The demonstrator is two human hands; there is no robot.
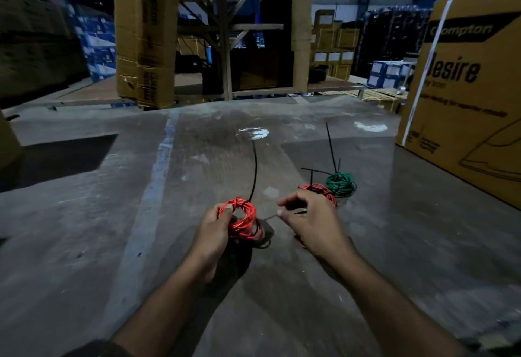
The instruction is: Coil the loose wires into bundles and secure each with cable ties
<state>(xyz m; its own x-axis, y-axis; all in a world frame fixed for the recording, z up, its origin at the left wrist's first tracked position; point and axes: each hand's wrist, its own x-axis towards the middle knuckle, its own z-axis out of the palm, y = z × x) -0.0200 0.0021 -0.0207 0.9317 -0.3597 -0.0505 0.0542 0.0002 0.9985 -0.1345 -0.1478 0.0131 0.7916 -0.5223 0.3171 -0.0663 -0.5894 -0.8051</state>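
So the setup is a big concrete floor (pixel 282 286) with a Crompton carton (pixel 465 88) well off to the right of where the hands are working, and two finished bundles parked just past the right hand: a red bundle (pixel 320 189) partly hidden behind the knuckles, and a green bundle (pixel 341 184) touching it on the far side, both with black tie tails sticking up. The one being worked on is the red coil (pixel 243 219), held just above the floor by the left hand (pixel 215 232), fingers curled round its left rim with the thumb pressing the top of the loops. A black cable tie (pixel 255 172) already wraps the top of the coil right beside that thumb, its long tail arcing up and away. The right hand (pixel 308 221) is just beside the coil on the other side, thumb and forefinger pinched together on something thin; too dark to say whether it's a loose wire end or a second tie. My guess is this is the cinch or second-tie stage. Tip: keep that left grip squeezing the loops flat so they don't spring, put the next tie opposite the first, and pull straight, not sideways, or the coil will skew.
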